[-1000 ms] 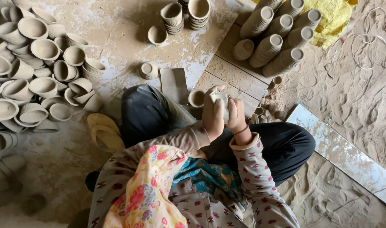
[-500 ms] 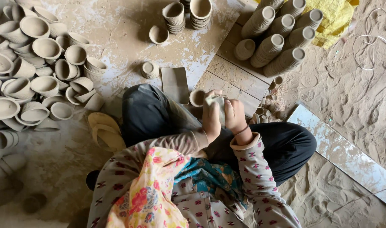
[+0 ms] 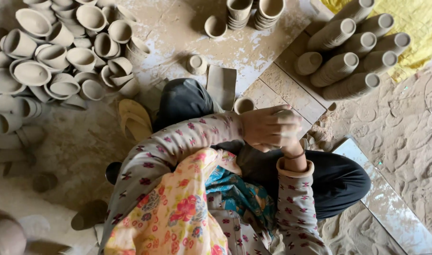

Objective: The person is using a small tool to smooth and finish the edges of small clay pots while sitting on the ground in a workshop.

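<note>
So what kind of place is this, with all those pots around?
Likely a pottery workshop floor: a heap of unfired clay cups, stacked cup columns laid on tiles, and clay-dusted ground.

Between my two hands I hold a small clay cup (image 3: 286, 114), pale grey and unfired, just above my lap. My fingers cover almost all of it, so only a small part of its side shows, and I cannot tell its tilt.
</note>
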